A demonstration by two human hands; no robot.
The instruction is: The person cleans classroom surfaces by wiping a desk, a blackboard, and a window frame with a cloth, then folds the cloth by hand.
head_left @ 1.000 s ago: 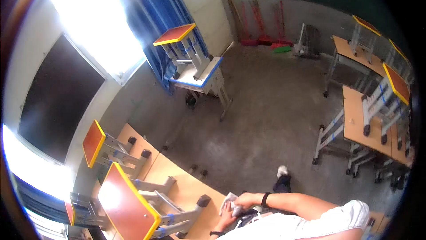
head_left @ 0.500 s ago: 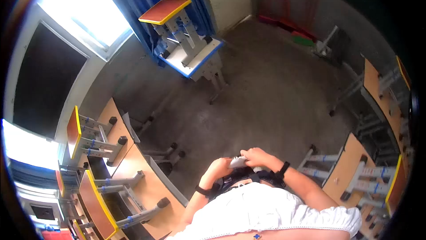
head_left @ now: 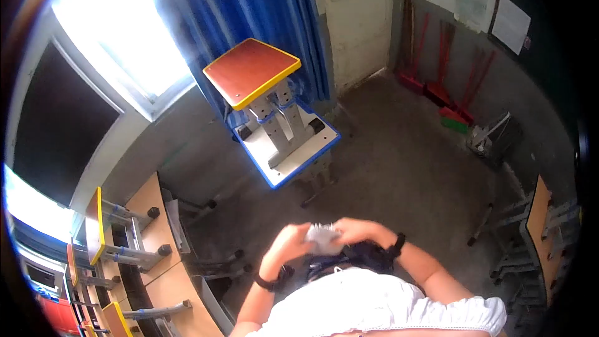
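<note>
Both hands are close together in front of my waist. My left hand [head_left: 288,248] is closed on one side of a small crumpled white-grey cloth [head_left: 322,241]. On its other side, the fingers of my right hand [head_left: 360,231] pinch the same cloth. Its upper edge looks uneven or fringed, and fingers cover part of it. Dark clothing [head_left: 365,258] and a white top [head_left: 374,296] lie just behind the hands. Each wrist wears a dark band.
Ahead, an upturned stool [head_left: 253,72] rests on a white, blue-edged desk [head_left: 284,165] by a blue curtain [head_left: 256,13]. More desks [head_left: 178,290] with upturned stools line the left; others [head_left: 541,231] stand at right. Brooms and dustpans [head_left: 437,91] lean on the far wall beside a door [head_left: 359,31].
My view has lifted and moved nearer the stacked stool and desk, bringing the door and brooms into sight. More of the cloth shows between my hands.
</note>
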